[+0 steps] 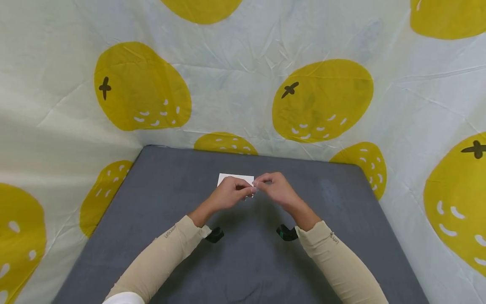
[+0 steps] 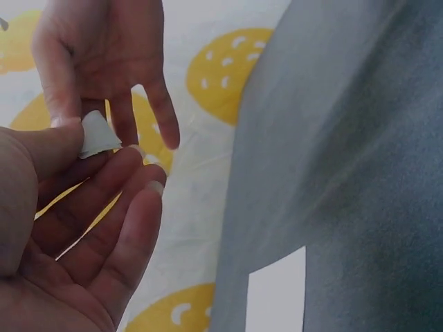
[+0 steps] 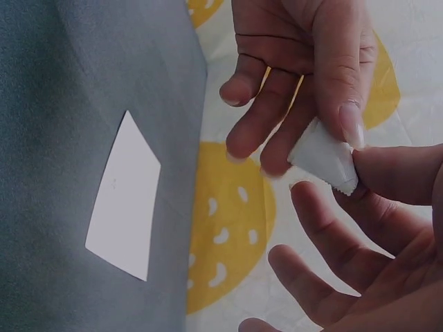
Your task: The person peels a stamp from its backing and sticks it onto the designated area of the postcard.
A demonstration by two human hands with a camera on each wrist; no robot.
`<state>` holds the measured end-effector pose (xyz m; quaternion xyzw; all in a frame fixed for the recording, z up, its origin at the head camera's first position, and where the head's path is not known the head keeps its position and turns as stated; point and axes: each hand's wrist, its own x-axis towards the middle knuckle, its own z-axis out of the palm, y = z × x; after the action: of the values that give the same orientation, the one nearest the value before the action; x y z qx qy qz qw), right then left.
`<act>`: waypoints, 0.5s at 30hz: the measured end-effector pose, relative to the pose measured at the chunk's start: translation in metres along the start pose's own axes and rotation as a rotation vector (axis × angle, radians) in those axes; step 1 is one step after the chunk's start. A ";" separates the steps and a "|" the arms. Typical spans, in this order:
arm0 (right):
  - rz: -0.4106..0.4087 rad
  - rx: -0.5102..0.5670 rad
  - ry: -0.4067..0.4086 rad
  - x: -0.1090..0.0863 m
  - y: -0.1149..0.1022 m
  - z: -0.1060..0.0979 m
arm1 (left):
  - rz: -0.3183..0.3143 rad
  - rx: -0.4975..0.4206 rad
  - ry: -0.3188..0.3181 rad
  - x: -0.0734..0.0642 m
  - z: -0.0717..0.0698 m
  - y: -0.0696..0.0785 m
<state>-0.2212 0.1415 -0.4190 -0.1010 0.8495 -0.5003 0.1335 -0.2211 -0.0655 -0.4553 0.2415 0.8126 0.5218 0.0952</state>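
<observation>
Between my two hands is a small white piece (image 3: 324,158) with a zigzag edge, like a bit of tape or a torn packet. My left hand (image 1: 227,193) pinches it between thumb and forefinger, its other fingers loosely bent. From the other side, the thumb and forefinger of my right hand (image 1: 280,190) meet at its corner, and the remaining fingers spread apart. In the left wrist view the piece (image 2: 98,133) looks roughly triangular. Both hands are raised over the table, just in front of a flat white card (image 3: 124,200).
The card lies on a dark grey cloth-covered table (image 1: 250,261). Behind and beside the table hangs a white curtain (image 1: 235,84) printed with yellow fruit. Black wrist cameras (image 1: 214,235) sit below both forearms, close to the tan sleeves (image 1: 163,249).
</observation>
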 end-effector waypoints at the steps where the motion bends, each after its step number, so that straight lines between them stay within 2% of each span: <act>1: 0.005 0.011 0.003 0.000 0.000 0.000 | -0.006 -0.014 0.011 0.000 0.001 0.000; 5: 0.028 0.031 0.047 0.000 -0.002 0.002 | -0.047 -0.114 0.075 0.000 0.005 -0.003; 8: 0.007 -0.003 0.146 -0.002 -0.004 0.007 | -0.080 -0.206 0.153 0.000 0.009 -0.004; 12: -0.095 -0.053 0.330 -0.007 -0.003 0.018 | -0.131 -0.332 0.259 0.001 0.015 -0.001; 15: -0.196 -0.074 0.416 -0.009 0.000 0.029 | -0.173 -0.418 0.324 0.001 0.018 0.002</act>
<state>-0.2029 0.1206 -0.4307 -0.0828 0.8627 -0.4892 -0.0975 -0.2142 -0.0494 -0.4613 0.0596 0.7096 0.6998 0.0559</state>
